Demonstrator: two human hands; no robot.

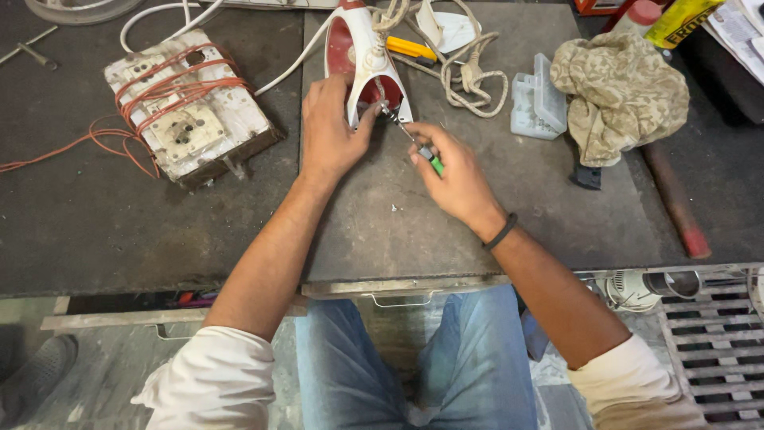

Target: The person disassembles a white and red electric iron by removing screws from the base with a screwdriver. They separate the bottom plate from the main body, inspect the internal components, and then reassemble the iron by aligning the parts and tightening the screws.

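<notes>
Right now: left hand (330, 131) clamped on red-and-white iron (362, 56) mid-table (477, 231); right hand (454, 179) pinching green-handled screwdriver (414, 139) at iron's heel. Risk: tip slipping off screw, jabbing left thumb, iron sliding sideways.

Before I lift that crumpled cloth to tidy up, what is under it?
A small black object pokes out from under the lower edge of the cloth, on the dark workbench. Anything else beneath stays covered.
</notes>
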